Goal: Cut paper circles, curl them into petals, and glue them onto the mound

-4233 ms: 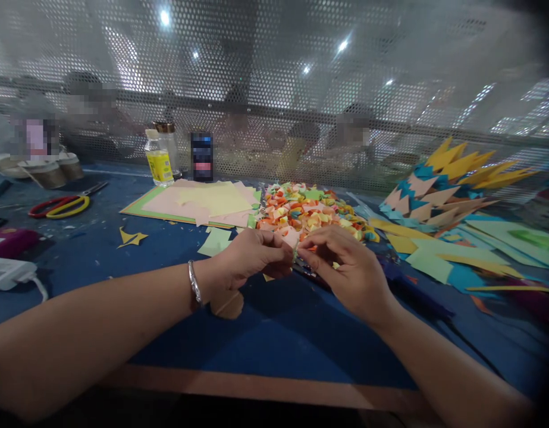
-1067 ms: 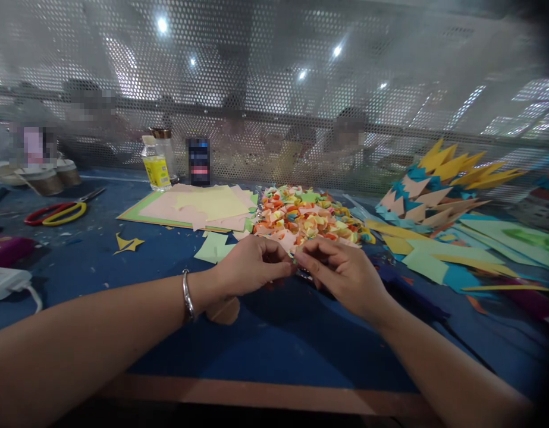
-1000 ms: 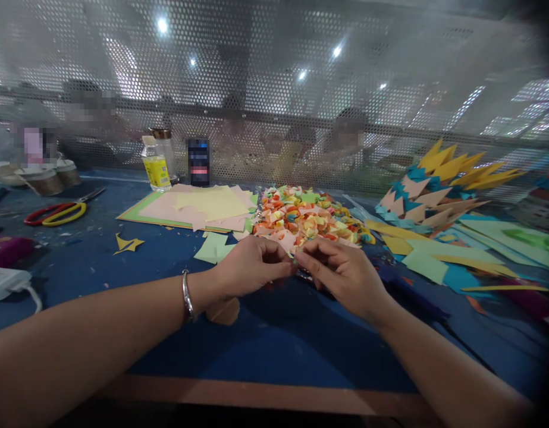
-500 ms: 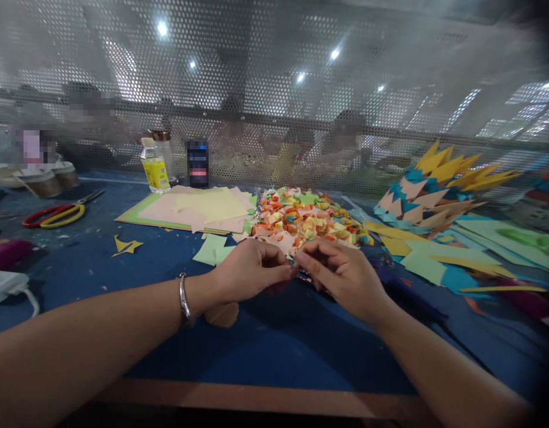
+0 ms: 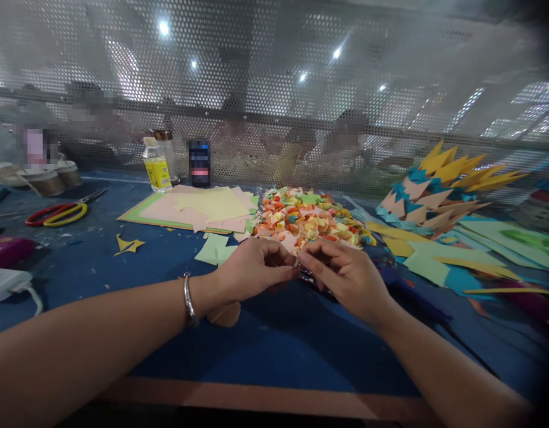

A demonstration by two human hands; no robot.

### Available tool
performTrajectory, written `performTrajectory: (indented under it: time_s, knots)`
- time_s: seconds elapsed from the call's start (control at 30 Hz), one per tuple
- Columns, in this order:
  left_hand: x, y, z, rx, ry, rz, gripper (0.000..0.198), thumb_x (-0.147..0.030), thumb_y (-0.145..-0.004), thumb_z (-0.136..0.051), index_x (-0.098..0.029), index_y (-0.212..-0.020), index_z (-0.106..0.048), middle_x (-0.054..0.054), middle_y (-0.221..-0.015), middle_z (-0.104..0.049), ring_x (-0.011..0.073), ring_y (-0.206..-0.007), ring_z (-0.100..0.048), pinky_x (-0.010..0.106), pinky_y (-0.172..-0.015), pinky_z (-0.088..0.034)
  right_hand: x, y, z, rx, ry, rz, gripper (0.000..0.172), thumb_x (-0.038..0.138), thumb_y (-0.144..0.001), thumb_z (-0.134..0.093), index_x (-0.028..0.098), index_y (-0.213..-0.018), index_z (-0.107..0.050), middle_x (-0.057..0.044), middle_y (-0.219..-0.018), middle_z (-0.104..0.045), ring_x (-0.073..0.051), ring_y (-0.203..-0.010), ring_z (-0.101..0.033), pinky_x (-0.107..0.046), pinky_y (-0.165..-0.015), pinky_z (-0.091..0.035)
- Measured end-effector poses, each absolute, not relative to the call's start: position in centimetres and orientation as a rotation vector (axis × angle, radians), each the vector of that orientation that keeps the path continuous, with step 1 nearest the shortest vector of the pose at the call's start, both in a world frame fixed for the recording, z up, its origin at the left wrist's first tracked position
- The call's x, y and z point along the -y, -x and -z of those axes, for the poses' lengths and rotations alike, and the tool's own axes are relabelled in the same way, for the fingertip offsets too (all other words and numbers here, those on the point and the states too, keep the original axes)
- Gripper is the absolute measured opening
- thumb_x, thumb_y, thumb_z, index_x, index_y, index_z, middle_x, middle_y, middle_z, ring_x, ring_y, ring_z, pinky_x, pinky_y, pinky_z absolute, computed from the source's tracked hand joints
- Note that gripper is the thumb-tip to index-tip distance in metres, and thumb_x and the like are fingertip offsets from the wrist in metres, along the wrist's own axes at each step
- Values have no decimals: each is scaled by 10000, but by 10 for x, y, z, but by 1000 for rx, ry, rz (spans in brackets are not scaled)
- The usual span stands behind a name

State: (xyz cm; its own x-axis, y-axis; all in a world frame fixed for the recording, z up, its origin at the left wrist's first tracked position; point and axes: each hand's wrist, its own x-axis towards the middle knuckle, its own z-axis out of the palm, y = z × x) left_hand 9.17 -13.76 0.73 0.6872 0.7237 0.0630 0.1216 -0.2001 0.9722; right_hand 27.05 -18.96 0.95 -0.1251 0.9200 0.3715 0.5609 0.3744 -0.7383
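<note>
My left hand (image 5: 251, 270) and my right hand (image 5: 345, 273) meet fingertip to fingertip over the middle of the blue table (image 5: 274, 351). Both are pinched closed around something small and pale green, perhaps a bit of paper; most of it is hidden by the fingers. Right behind them lies a heap of curled paper pieces (image 5: 312, 217) in orange, pink, yellow and green. Pale green paper squares (image 5: 212, 248) rest just beyond my left wrist. Beneath that wrist a round brown piece (image 5: 225, 315) is partly covered.
Stacked coloured paper sheets (image 5: 203, 205) lie behind my left hand. Scissors (image 5: 64, 213), a yellow-labelled bottle (image 5: 157, 169) and a phone (image 5: 199, 163) stand or lie farther left. On the right are a spiky paper construction (image 5: 428, 199), loose paper strips and a dark blue corded tool (image 5: 412, 294).
The hands keep almost the same pinch, with only slight finger movement. The whole view has shifted a little, so things appear slightly farther right.
</note>
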Motion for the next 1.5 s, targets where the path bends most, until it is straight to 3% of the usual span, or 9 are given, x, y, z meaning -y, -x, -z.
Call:
performTrajectory:
  time_s: [0.47, 0.6, 0.8, 0.97, 1.13, 1.33, 1.5]
  knots:
    - [137, -88, -10, -712, -1837, -562, 236, -360, -775, -611, -164, -653, -562, -6, -592, -565, 90, -526, -510, 222, -499, -395, 190, -271, -7, 1783, 1293, -601, 214, 375, -885, -554, 196, -779, -604, 37, -592, -519, -66, -457, -462, -192, -415, -364]
    - [137, -90, -9, -733, -1895, -721, 195, -320, -728, -684, -158, -735, -576, 7, -698, -604, 97, -608, -517, 234, -557, -397, 188, -271, -7, 1784, 1301, -615, 226, 388, -885, -553, 192, -787, -608, 27, -626, -530, -65, -467, -464, -189, -410, -366]
    - [137, -95, -8, -608, -1595, -786, 199, -163, -697, -708, -155, -777, -526, -14, -683, -582, 91, -622, -533, 236, -591, -396, 189, -270, -9, 1800, 1306, -609, 232, 397, -884, -556, 193, -792, -620, 30, -586, -526, -66, -447, -457, -192, -404, -356]
    - [136, -94, -12, -694, -1197, -684, 209, -103, -668, -725, -146, -823, -591, -13, -674, -606, 89, -604, -562, 244, -610, -403, 189, -274, -11, 1713, 1330, -607, 241, 410, -880, -552, 191, -784, -585, 45, -523, -474, -71, -404, -424, -198, -372, -327]
    - [133, -95, -17, -693, -1005, -757, 129, -109, -652, -752, -108, -679, -626, -1, -708, -590, 70, -617, -538, 219, -561, -384, 189, -272, -10, 1816, 1317, -467, 219, 385, -889, -547, 195, -795, -600, 11, -638, -541, -98, -518, -480, -220, -462, -393]
    - [133, -95, -14, -681, -992, -805, 149, -111, -659, -753, -115, -692, -608, -2, -729, -594, 70, -618, -533, 228, -589, -408, 192, -268, -5, 1917, 1296, -405, 173, 348, -907, -530, 203, -902, -624, -38, -815, -632, -150, -707, -571, -246, -563, -440]
    - [135, -96, -13, -645, -968, -805, 183, -140, -670, -755, -131, -695, -574, -4, -728, -591, 79, -609, -538, 243, -599, -418, 192, -267, -1, 1954, 1244, -189, 119, 308, -895, -553, 207, -920, -610, -43, -845, -639, -140, -668, -570, -252, -559, -444]
